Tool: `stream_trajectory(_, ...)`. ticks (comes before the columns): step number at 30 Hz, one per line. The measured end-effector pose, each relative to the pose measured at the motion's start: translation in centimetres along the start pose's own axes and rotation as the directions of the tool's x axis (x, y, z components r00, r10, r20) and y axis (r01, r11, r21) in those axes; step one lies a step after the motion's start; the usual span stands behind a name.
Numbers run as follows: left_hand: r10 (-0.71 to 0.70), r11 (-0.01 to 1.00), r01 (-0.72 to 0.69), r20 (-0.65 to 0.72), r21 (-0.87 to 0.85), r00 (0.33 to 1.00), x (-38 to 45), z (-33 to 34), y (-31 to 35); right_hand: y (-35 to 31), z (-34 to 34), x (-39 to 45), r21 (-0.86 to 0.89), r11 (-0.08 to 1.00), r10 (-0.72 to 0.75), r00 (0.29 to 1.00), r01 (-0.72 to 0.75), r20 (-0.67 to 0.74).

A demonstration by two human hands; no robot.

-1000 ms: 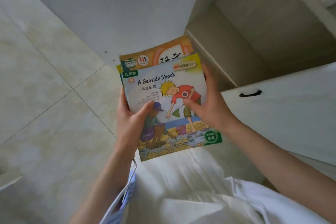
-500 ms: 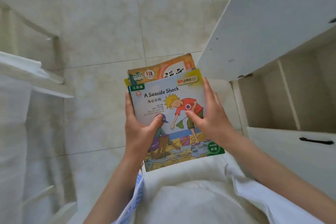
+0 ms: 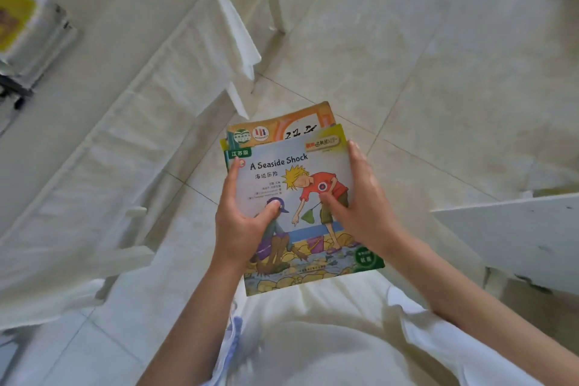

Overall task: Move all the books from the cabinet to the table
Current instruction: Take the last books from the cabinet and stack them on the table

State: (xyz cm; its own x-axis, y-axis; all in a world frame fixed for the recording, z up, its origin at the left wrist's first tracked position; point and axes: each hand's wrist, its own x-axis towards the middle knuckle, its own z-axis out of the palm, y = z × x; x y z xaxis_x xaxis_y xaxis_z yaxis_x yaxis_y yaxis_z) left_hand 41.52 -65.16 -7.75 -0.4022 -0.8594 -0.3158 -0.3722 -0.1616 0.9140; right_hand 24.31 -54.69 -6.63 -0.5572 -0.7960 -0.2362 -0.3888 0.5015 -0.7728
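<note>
Small stack of thin picture books point(image 3: 294, 197), "A Seaside Shock" uppermost and an orange-covered one peeking out behind, held over the tiled floor point(image 3: 438, 72). Left hand point(image 3: 241, 229) clasping the left edge, thumb pressed on the cover; right hand point(image 3: 363, 207) clasping the right edge likewise, fingers wrapped behind. Long axis of the stack pointing away from the body. White-clothed worktop point(image 3: 103, 97) up and to the left, nearer the left hand, already bearing another pile of books point(image 3: 28, 34) at its far-left edge. Open cabinet door point(image 3: 513, 241) off to the right. Likely next: swing leftward, lay flat.
</note>
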Motion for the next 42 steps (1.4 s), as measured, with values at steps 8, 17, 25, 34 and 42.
stream_trajectory(8,-0.060,0.996,0.041,-0.259,-0.080,0.964,8.9,-3.2,2.0,-5.7,1.6,12.7,-0.015,0.980,-0.191,0.958,0.198,0.212)
stream_trajectory(17,-0.140,0.983,0.066,-0.473,-0.170,0.870,16.9,-7.3,4.5,-12.6,4.2,24.3,-0.084,0.904,-0.356,0.849,0.418,0.391)
stream_trajectory(25,-0.113,0.990,0.047,-0.544,-0.133,0.832,25.1,-14.1,5.8,-18.3,10.1,33.1,0.014,0.894,-0.407,0.798,0.448,0.444)
stream_trajectory(34,-0.073,0.996,0.040,-0.527,-0.074,0.847,35.1,-22.9,8.1,-26.5,15.6,41.8,0.029,0.910,-0.391,0.831,0.414,0.396)
stream_trajectory(42,-0.109,0.992,0.051,-0.609,-0.113,0.785,43.5,-26.0,9.2,-31.3,18.3,50.9,-0.039,0.876,-0.411,0.786,0.481,0.462)
